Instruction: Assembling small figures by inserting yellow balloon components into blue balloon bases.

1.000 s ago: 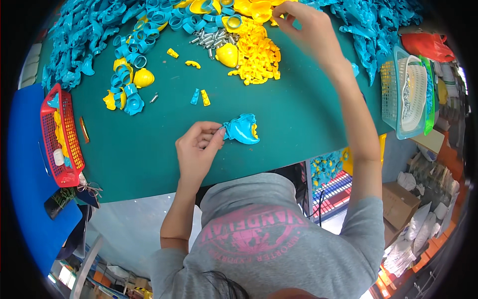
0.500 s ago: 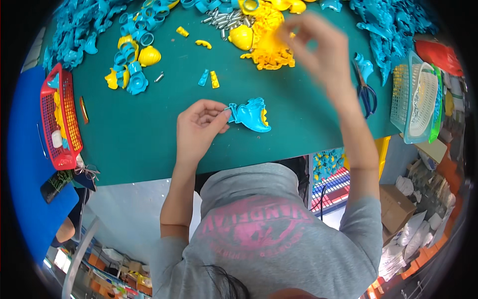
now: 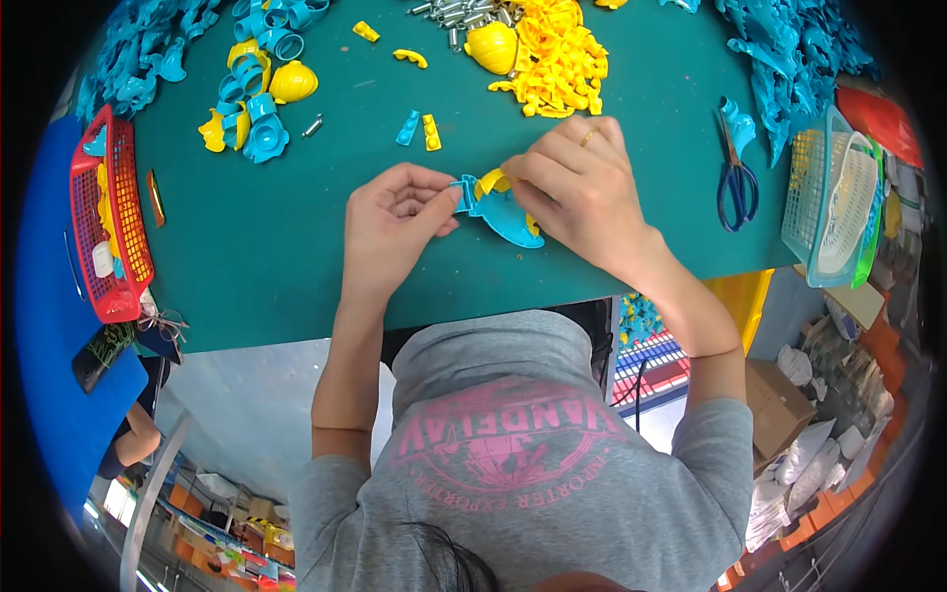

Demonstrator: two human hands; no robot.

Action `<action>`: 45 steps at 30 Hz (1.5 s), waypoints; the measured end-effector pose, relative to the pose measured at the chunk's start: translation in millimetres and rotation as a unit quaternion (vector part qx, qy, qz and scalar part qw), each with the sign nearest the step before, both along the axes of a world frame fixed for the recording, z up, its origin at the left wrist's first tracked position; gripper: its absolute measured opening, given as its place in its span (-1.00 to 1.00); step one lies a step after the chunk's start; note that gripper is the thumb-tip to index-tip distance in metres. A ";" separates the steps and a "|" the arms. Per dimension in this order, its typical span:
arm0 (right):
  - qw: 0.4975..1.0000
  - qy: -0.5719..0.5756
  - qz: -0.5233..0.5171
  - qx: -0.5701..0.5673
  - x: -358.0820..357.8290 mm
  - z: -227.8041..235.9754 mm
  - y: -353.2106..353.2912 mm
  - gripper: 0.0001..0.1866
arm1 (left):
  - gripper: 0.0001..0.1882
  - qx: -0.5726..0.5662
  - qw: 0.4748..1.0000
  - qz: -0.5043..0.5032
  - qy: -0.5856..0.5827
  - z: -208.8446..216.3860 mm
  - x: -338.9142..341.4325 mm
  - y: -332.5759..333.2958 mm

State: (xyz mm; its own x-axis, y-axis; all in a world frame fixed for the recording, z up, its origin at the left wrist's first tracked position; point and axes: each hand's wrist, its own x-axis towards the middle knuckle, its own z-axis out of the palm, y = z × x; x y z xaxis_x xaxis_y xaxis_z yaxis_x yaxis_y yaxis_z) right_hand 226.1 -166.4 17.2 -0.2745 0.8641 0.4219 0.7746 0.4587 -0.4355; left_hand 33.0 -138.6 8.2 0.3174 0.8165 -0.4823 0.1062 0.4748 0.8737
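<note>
Above the green tabletop, my left hand (image 3: 393,222) pinches the narrow end of a blue curved plastic part (image 3: 506,219) between thumb and fingers. My right hand (image 3: 584,195) has its fingertips closed on a small yellow plastic piece (image 3: 489,184), which is at the upper edge of the blue part near that narrow end. Another bit of yellow (image 3: 533,225) shows at the blue part's right edge, partly behind my right fingers. Just beyond my hands lie a small blue strip (image 3: 408,127) and a small yellow strip (image 3: 431,133).
A heap of yellow pieces (image 3: 562,59) and metal springs (image 3: 472,14) lie at the far middle. Blue parts (image 3: 138,59) pile up far left, more (image 3: 784,59) far right. Dark-handled scissors (image 3: 737,189) rest at right by a pale blue basket (image 3: 811,197); a red basket (image 3: 126,217) stands left.
My right hand has come from the yellow heap down to the blue part, bringing a small yellow piece against it. My left hand keeps its pinch on the blue part.
</note>
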 end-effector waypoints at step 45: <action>0.935 0.253 0.011 -0.248 4.1 33.4 53.1 -0.89 | -0.50 -0.107 0.935 -0.026 -0.338 11.0 -31.4 8.5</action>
